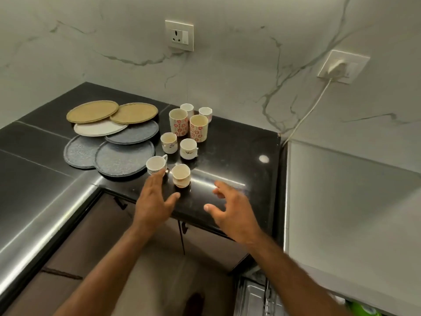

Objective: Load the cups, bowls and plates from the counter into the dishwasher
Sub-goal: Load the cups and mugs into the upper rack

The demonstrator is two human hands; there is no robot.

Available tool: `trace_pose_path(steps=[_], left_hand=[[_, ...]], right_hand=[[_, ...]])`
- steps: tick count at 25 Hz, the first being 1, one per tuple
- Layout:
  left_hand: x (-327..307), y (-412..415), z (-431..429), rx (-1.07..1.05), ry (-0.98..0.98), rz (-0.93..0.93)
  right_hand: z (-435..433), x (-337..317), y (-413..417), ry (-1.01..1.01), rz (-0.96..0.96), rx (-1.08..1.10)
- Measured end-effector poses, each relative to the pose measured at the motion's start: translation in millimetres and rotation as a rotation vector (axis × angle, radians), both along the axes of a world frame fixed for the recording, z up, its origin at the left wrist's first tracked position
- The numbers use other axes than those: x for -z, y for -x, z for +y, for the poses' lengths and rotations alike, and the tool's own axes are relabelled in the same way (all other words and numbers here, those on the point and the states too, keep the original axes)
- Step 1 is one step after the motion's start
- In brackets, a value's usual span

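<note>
While both hands hover over the near edge of the bench (227,142), nothing is lifted: eight cups and six plates all sit up there, no bowls that I can spot. Take the front cup (181,175) as our marker. The left hand (153,202) is just left of it, grip released, fingers straight, thumb swung out under the cup. Its fingertips (159,176) reach the handled cup (155,164), the marker's left neighbour, though I cannot tell if they touch. The right hand (230,210) floats to the marker's right, apart from it, fingers spread and loosely curved, grip empty.

Here's the danger, as I judge it! The marker cup stands nearest the bench edge, so a nudge from that thumb could send it over to the floor. The handled cup is just beside it; a grab at one could clip the other. Behind the marker the remaining cups crowd close, the tall flowered cups (178,122) among them, easy to topple. Left of the marker the grey plate (124,158) overlaps its fellows, so lifting one could drag another. The bench looks glossy, so things may slide. Low and right of the marker is a metal edge (252,299), maybe the dishwasher, too cropped to say
</note>
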State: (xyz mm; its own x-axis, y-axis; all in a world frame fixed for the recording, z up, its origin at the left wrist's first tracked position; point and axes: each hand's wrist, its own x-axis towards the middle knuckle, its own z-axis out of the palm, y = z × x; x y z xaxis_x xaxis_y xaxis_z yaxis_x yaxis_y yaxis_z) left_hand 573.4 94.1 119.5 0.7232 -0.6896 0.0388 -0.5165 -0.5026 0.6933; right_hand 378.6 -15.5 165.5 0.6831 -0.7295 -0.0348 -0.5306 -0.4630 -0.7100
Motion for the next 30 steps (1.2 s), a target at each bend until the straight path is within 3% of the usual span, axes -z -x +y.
trace_pose_path(steps=[6,15,23,30], left_hand=[[48.0,-80.8,-30.2,-0.215,-0.052,0.141],[73.1,-116.6,-75.4,-0.242,0.004,0.108],[56.7,-95.1,-72.2,-0.214,0.135,0.183],[14.3,-12.8,-63.4,-0.009,0.286,0.331]], right_hand=[[-29.4,51.6,-94.6,-0.298,0.066,0.094],[-53.7,100.2,-184.7,-0.328,0.037,0.207],[-62.6,88.5,-143.0,-0.374,-0.03,0.223],[-46.0,48.3,-29.1,-0.388,-0.145,0.241]])
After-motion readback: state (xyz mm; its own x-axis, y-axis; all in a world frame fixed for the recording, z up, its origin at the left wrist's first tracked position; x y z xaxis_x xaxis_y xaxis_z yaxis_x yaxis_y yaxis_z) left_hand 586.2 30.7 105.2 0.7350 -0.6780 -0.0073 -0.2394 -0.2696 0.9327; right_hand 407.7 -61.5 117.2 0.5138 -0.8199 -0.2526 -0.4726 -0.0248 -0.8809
